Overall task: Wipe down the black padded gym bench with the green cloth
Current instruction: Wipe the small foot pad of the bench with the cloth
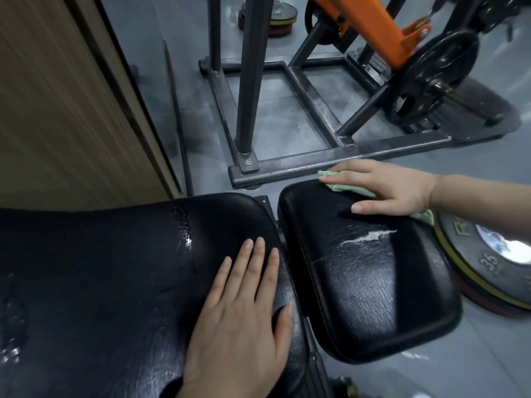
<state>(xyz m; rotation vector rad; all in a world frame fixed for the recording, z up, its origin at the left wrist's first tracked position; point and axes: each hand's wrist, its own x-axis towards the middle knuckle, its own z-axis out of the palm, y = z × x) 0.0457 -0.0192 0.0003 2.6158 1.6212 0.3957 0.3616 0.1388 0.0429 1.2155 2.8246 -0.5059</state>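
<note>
Both hands lie flat on the black padded gym bench (120,282). Right hand (393,188) presses the pale green cloth (343,187) onto the far right corner of the smaller pad (365,282), fingers straight, thumb spread along the pad toward the near side. Most of the cloth is hidden under the palm; only a crumpled edge shows past the fingertips and a scrap by the wrist. Left hand (244,320) rests w/ fingers extended on the right end of the larger pad, gripping nothing, well apart from the cloth.

Vinyl on both pads is grainy and cracked. Smaller pad has a torn white strip (370,237) near its middle; larger pad shows a line of wet, shiny droplets (184,228). A narrow gap w/ a metal bracket separates the pads. Larger pad runs off the left and near edges.

Far side: dark steel tube frame (330,159) on the grey floor, orange machine arm (370,27), black weight plate (436,76). Right: round plate marked 35 w/ yellow rim (485,262), partly cut off. Left: blurred brown wood panel (63,96).
</note>
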